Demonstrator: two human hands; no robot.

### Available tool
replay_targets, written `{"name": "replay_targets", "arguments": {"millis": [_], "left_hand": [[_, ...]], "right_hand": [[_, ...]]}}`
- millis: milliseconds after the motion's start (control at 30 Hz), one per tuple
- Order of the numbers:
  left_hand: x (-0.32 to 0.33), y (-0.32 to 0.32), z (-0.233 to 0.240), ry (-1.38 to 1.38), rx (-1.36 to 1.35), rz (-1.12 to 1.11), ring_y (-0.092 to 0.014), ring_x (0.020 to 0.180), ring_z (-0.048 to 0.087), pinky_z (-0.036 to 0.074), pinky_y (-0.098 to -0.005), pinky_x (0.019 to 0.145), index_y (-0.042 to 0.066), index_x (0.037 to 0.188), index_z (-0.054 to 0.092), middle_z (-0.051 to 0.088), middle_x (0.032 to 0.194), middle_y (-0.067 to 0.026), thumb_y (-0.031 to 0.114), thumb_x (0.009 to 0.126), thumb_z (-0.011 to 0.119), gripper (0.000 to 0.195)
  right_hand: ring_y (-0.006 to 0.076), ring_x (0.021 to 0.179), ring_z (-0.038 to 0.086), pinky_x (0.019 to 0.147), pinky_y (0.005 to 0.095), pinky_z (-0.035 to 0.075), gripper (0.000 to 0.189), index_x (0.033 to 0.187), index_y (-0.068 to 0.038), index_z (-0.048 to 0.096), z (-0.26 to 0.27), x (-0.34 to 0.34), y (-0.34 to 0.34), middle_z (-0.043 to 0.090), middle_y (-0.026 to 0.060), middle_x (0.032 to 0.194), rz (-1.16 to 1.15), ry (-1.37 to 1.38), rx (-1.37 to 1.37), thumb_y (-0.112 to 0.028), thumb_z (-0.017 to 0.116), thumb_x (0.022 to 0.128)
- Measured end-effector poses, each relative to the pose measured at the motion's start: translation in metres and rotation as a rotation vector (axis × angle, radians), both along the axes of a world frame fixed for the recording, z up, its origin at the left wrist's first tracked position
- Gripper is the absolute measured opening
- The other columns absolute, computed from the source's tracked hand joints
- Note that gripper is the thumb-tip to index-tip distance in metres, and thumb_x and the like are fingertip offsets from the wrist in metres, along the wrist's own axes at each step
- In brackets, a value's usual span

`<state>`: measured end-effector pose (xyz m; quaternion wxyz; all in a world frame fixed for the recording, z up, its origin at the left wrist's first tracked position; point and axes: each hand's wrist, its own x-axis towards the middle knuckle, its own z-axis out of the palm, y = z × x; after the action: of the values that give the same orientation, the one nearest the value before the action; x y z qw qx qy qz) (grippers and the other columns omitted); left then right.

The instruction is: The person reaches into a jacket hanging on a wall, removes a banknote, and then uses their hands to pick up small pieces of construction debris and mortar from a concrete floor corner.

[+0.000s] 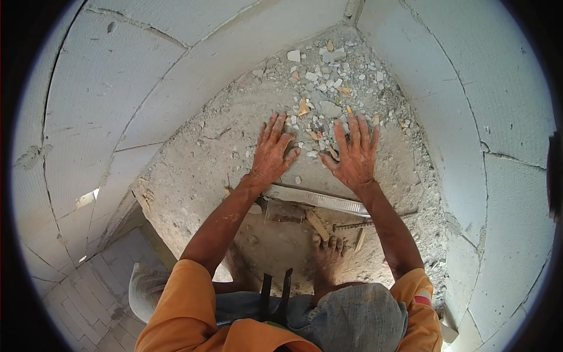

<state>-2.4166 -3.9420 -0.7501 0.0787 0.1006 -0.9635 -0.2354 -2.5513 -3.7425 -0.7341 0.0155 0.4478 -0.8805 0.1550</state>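
Note:
My left hand (pixel 273 152) is spread, palm down, over the dusty floor at the left edge of the rubble. On the other side, my right hand (pixel 352 152) lies palm down with fingers apart, its fingertips near small stones. Neither hand holds anything. Between and beyond them lies rubble (pixel 323 83): pale block fragments, grey chips and some orange-brown shards. Nearer my body are a long pale ribbed strip (pixel 316 198), a clear plastic piece (pixel 285 212), a wood scrap (pixel 317 225) and a rusty threaded or ribbed rod (pixel 352 226).
Pale block walls rise on the left (pixel 105 88) and right (pixel 457 110), meeting at a far corner. The floor's edge drops off at the lower left, with blockwork (pixel 92 286) beyond. My bare foot (pixel 327 259) stands close to the wood scraps.

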Motion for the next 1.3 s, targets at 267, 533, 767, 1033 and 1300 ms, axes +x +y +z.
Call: {"name": "replay_targets", "arguments": {"millis": [267,533,767,1033,1300], "left_hand": [[-0.001,0.005,0.003,0.021,-0.035,-0.003,-0.040,0.144,0.021,0.022,-0.0552,0.115,0.005,0.097,0.062,0.028,0.154,-0.0184,0.013,0.087,0.067,0.015],[0.003,0.006,0.007,-0.028,-0.113,-0.057,-0.042,0.144,0.019,0.019,-0.0580,0.115,0.001,0.091,0.057,0.028,0.152,-0.0247,0.008,0.086,0.063,0.010],[0.016,-0.020,0.011,-0.093,-0.238,-0.082,-0.042,0.145,0.016,0.017,-0.0601,0.114,0.000,0.092,0.055,0.027,0.152,-0.0266,0.008,0.085,0.062,0.012],[0.044,-0.089,0.048,-0.302,-0.190,-0.081,-0.040,0.146,0.014,0.019,-0.0569,0.115,-0.005,0.116,0.054,0.026,0.152,-0.0269,0.010,0.092,0.053,0.029],[0.107,-0.052,0.143,-0.451,-0.016,-0.177,-0.044,0.139,0.028,0.033,-0.0497,0.111,0.001,0.123,0.057,0.035,0.147,-0.0272,0.006,0.092,0.053,0.031]], "right_hand": [[0.0375,0.139,0.027,0.112,0.0656,0.012,0.074,0.139,-0.013,0.046,-0.008,-0.074,-0.039,0.037,0.0185,0.143,-0.059,0.098,-0.074,-0.052,0.068,0.080],[0.0357,0.137,0.031,0.111,0.0652,0.015,0.043,0.118,-0.004,0.063,0.013,-0.054,-0.092,0.042,0.0197,0.141,0.161,-0.013,-0.057,-0.033,0.063,0.087],[0.0359,0.137,0.033,0.110,0.0666,0.018,0.030,0.113,0.004,0.062,0.009,-0.042,-0.106,0.046,0.0221,0.137,0.266,0.022,0.059,-0.004,0.053,0.085],[0.0349,0.114,0.051,0.099,0.0469,0.040,0.037,0.115,0.002,0.056,0.082,0.022,-0.030,0.054,0.0190,0.118,-0.076,-0.434,-0.350,-0.004,0.064,0.080],[0.0391,0.109,0.054,0.091,0.0480,0.047,0.036,0.116,0.000,0.058,0.129,0.122,0.121,0.058,0.0202,0.116,-0.515,-0.583,-0.050,-0.003,0.061,0.080]]}}
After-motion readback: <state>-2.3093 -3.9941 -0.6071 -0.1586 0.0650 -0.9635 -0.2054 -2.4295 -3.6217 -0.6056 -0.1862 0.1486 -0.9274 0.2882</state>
